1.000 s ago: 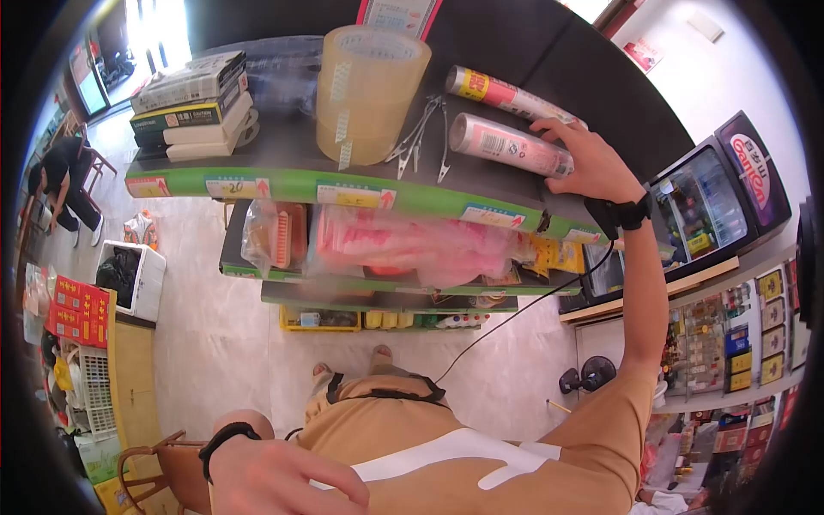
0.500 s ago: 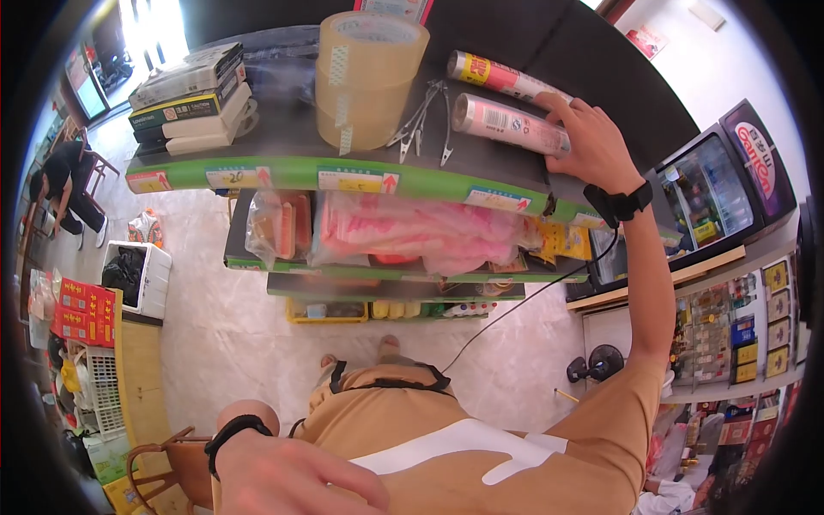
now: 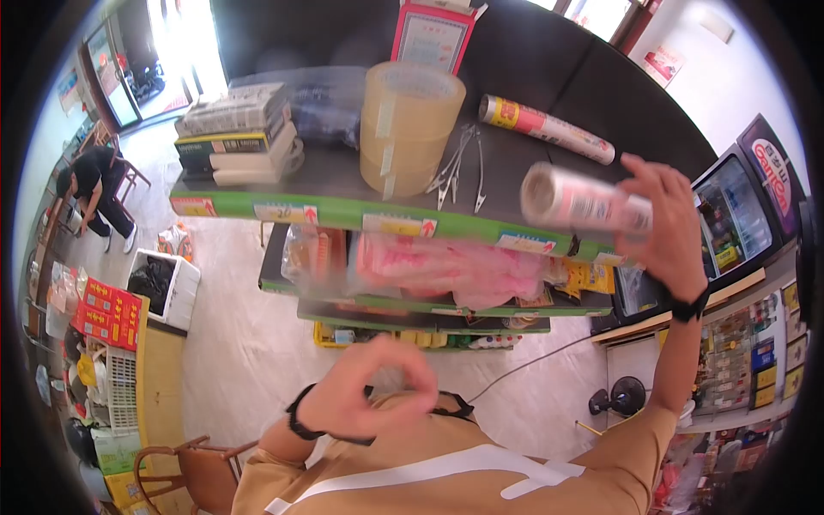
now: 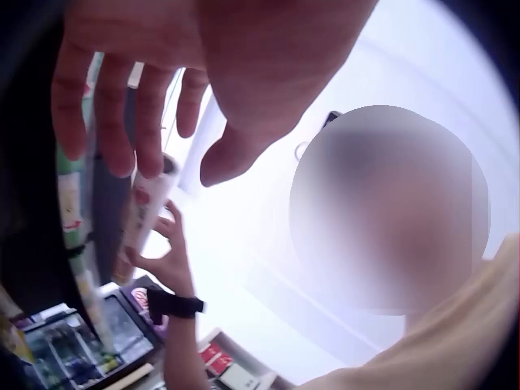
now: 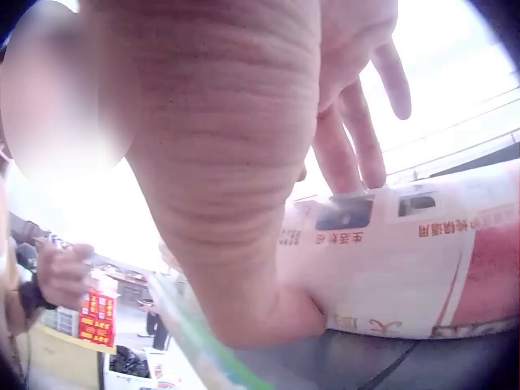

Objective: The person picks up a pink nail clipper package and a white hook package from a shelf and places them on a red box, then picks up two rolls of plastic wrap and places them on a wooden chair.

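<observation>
The right hand [image 3: 669, 225] grips the right end of a pink-and-white roll [image 3: 584, 199], held just over the right part of the black shelf top. In the right wrist view, the thumb and fingers of the right hand [image 5: 244, 162] lie on either side of the printed roll [image 5: 390, 260]. The left hand [image 3: 369, 386] is in front of the body, blurred, its fingers bent and nothing in them. The left wrist view shows the left hand [image 4: 171, 89] with fingers hanging loosely apart, and the roll [image 4: 145, 207] beyond them. A second roll [image 3: 549, 130] lies farther back on the shelf.
Wide clear tape [image 3: 408, 129], metal clips [image 3: 453, 172] and stacked boxes [image 3: 232, 137] stand on the green-edged shelf [image 3: 335, 210]. Pink bags [image 3: 446, 262] lie on the tier below. A drinks cooler [image 3: 730, 215] is at the right, a chair [image 3: 202, 468] at the lower left.
The right hand has lifted the nearer roll off the shelf and moved it toward the body. The left hand has risen from the lap toward the shelf. The head view has shifted.
</observation>
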`<act>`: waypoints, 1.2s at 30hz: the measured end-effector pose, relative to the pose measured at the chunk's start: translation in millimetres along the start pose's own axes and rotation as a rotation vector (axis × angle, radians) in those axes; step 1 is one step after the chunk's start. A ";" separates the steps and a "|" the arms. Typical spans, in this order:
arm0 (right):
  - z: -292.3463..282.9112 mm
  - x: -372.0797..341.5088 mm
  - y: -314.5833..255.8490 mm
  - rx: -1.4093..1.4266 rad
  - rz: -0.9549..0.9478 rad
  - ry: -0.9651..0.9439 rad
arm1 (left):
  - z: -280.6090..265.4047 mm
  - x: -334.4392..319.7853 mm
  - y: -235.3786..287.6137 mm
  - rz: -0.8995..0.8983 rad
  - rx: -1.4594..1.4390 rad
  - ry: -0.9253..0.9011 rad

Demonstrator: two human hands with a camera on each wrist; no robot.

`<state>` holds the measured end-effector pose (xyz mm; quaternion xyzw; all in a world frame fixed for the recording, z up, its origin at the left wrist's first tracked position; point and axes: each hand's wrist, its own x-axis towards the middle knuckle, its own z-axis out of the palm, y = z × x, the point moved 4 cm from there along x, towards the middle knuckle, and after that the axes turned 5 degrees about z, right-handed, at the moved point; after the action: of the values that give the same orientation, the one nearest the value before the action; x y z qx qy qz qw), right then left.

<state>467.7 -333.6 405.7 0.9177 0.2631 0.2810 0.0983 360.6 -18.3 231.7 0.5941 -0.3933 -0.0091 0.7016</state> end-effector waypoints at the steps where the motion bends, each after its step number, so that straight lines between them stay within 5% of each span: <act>1: -4.1 -7.0 -11.9 0.008 -0.033 0.010 | -0.3 2.2 -13.4 -0.054 0.017 0.063; 3: -12.4 -21.7 -39.4 0.044 -0.037 -0.059 | 2.7 10.8 -34.4 -0.159 0.047 0.191; 9: -17.8 -73.8 -91.6 -0.018 -0.061 -0.133 | 11.5 9.0 -39.8 -0.220 0.113 0.046; 20: 117.5 -126.2 -179.7 0.541 -0.203 -0.533 | -2.4 -84.3 -116.4 -0.585 0.123 -0.022; 28: 167.3 -105.7 -284.6 0.656 -0.393 -0.740 | -34.9 -202.8 -82.6 -0.665 0.248 0.288; 36: 166.6 -55.6 -414.6 0.670 -0.794 -0.714 | -31.4 -330.2 -42.9 -0.764 0.223 0.717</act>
<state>345.8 -19.8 106.7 0.7682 0.6085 -0.1984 -0.0158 169.9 153.6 17.5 0.7318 0.1169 -0.0183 0.6712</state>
